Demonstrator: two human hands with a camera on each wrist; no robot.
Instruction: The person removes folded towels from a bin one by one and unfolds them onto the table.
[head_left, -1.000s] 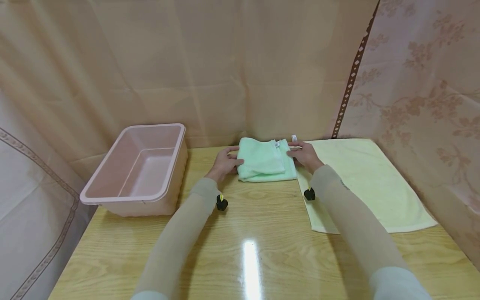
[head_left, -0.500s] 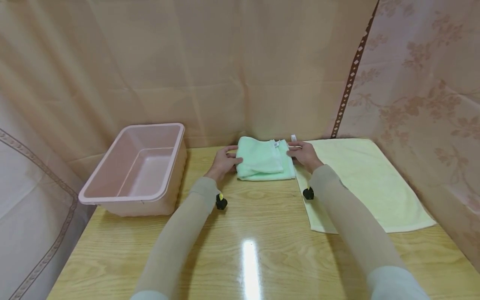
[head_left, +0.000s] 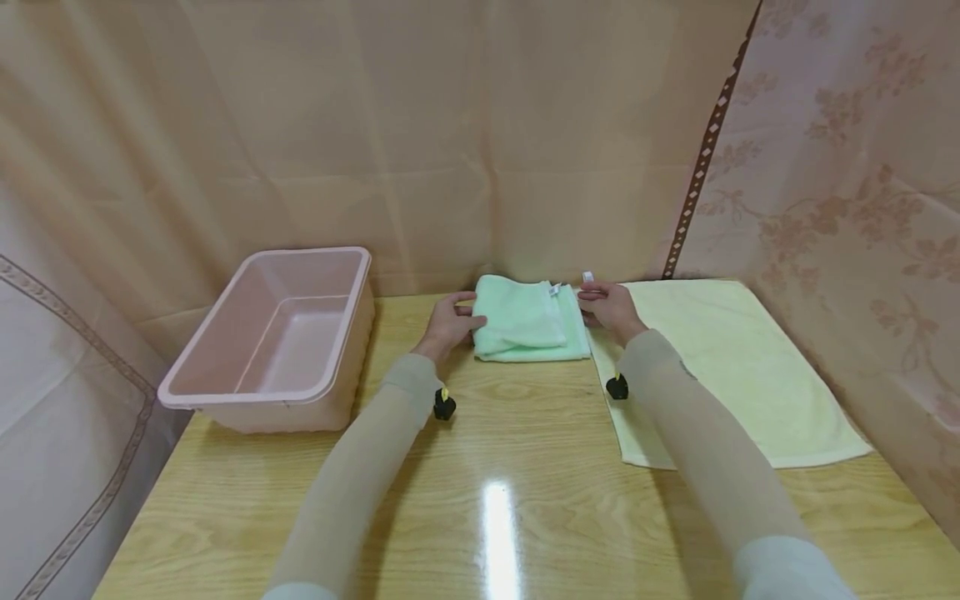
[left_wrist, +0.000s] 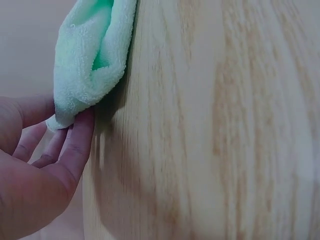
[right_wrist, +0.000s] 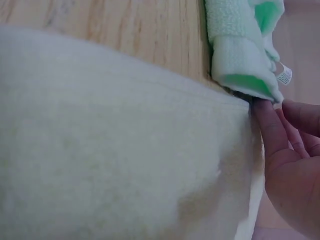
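Observation:
A mint-green towel [head_left: 521, 317], folded into a small rectangle, lies toward the back of the table. My left hand [head_left: 448, 323] pinches its left end, thumb on top and fingers tucked beneath; the left wrist view shows the folded layers of the towel [left_wrist: 92, 60] between them. At the opposite end is my right hand [head_left: 611, 308], its thumb off the cloth. In the right wrist view the fingertips of the right hand [right_wrist: 295, 180] reach right at the lower edge of the green towel [right_wrist: 240, 55]. A pale yellow towel [head_left: 735, 375] lies spread flat under the right forearm.
A pink plastic basin [head_left: 341, 387] stands at the left of the wooden table [head_left: 555, 500]. Beige curtains [head_left: 420, 142] hang close behind the table, and a flowered curtain [head_left: 862, 208] closes off the right side. A white label [head_left: 587, 277] sticks up by the right hand.
My right thumb and fingers have eased off the green towel's right end and drawn slightly together. The left hand and both towels stay practically where they were.

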